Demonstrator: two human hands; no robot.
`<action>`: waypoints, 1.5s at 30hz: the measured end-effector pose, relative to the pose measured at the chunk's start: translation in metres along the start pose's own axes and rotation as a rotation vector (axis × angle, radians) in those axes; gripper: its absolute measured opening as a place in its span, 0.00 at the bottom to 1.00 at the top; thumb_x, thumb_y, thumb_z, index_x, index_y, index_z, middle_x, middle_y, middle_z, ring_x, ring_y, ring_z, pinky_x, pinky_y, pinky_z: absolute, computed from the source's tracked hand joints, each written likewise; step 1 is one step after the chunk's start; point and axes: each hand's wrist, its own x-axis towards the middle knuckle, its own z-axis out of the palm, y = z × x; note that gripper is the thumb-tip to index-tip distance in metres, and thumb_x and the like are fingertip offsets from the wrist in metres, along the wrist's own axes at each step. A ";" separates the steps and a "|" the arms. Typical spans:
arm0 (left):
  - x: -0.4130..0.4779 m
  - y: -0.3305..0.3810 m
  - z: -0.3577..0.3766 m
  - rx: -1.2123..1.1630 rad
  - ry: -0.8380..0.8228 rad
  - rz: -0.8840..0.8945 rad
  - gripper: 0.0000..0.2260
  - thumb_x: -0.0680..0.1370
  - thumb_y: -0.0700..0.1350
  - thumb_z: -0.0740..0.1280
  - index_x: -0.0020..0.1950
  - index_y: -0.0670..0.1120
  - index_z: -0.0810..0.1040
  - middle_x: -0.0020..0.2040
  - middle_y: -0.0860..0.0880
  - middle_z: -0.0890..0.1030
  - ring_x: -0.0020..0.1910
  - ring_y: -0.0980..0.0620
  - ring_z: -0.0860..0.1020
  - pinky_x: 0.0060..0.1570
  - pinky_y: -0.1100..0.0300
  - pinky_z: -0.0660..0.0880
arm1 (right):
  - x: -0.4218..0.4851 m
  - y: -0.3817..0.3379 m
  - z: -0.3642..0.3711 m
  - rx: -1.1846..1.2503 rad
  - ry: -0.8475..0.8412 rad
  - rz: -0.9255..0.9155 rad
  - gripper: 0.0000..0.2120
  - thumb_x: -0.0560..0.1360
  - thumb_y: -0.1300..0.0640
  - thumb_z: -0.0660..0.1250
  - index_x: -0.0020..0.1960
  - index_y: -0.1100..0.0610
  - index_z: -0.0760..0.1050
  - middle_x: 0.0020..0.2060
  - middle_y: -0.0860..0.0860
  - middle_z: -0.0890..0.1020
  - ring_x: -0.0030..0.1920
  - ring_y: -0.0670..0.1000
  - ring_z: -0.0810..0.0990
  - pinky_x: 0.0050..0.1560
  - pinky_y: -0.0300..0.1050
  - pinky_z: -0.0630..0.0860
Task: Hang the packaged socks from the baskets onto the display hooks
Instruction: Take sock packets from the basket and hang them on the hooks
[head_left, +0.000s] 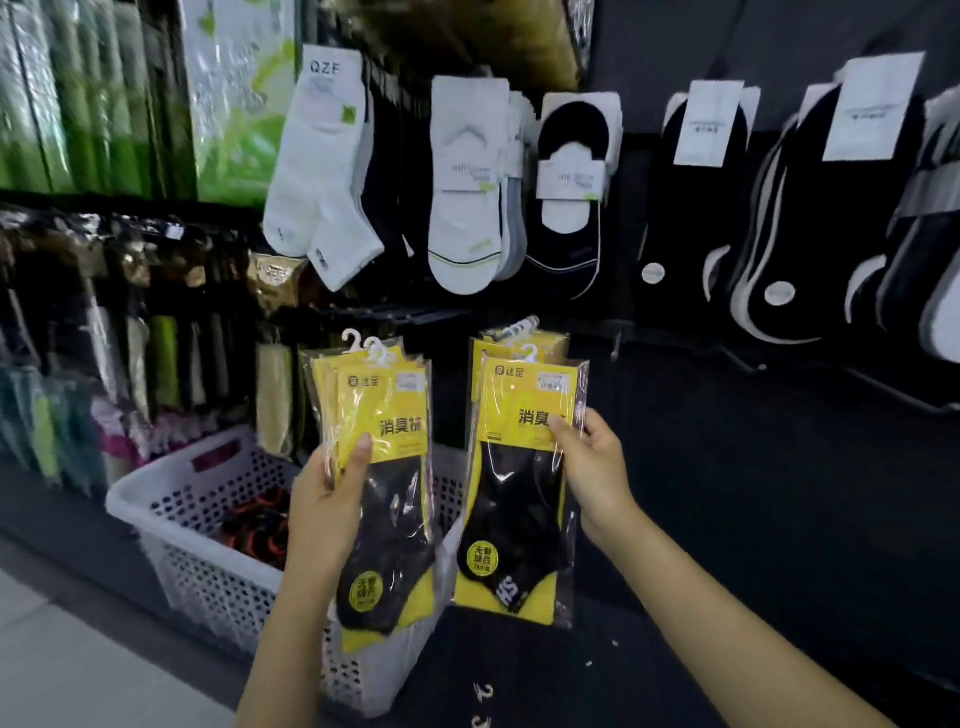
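Yellow-carded sock packs in clear plastic, each holding black ankle socks, are split into two fanned stacks in the head view.

- Left stack of packs (387, 415): the left hand (327, 499) grips it at mid-height, thumb pressed on the front of the yellow card, fingers curled behind. It is held upright above the near corner of the basket.
- Right stack of packs (519, 499): the right hand (589, 467) pinches its right edge, thumb over the printed card, fingers behind. It is upright, just right of the left stack and apart from it.
- White plastic hanger hooks (519, 332) stick up from the tops of both stacks, close under the dark display wall (727, 441). Whether any sits on a display hook, I cannot tell.
- White perforated plastic basket (202, 561): on the floor, low and left, with dark and orange-red socks (257, 525) inside.
- Far wall, upper row: white crew socks (322, 171), white low-cut socks (465, 187), and to the right black no-show socks (696, 223) with white labels.
- Far left: blurred racks of green and mixed-colour packets (78, 104).
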 end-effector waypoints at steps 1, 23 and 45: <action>0.003 -0.001 -0.005 0.004 0.039 0.012 0.10 0.77 0.58 0.62 0.46 0.54 0.78 0.31 0.51 0.77 0.28 0.59 0.72 0.31 0.69 0.68 | 0.007 -0.003 0.004 -0.026 0.003 -0.015 0.05 0.80 0.57 0.62 0.52 0.50 0.76 0.50 0.51 0.85 0.51 0.50 0.83 0.58 0.49 0.77; 0.005 -0.003 -0.010 -0.177 0.056 -0.033 0.15 0.73 0.62 0.65 0.52 0.54 0.81 0.33 0.53 0.79 0.34 0.54 0.76 0.42 0.57 0.73 | 0.062 0.039 0.013 -0.113 0.397 0.198 0.15 0.76 0.54 0.69 0.59 0.60 0.75 0.57 0.56 0.79 0.51 0.50 0.76 0.47 0.40 0.73; -0.010 0.011 0.030 -0.109 -0.062 0.083 0.20 0.75 0.60 0.60 0.35 0.45 0.66 0.28 0.56 0.66 0.27 0.59 0.64 0.30 0.68 0.62 | -0.025 -0.007 0.008 0.068 -0.117 0.082 0.09 0.78 0.57 0.66 0.57 0.58 0.77 0.50 0.54 0.85 0.54 0.54 0.83 0.62 0.53 0.76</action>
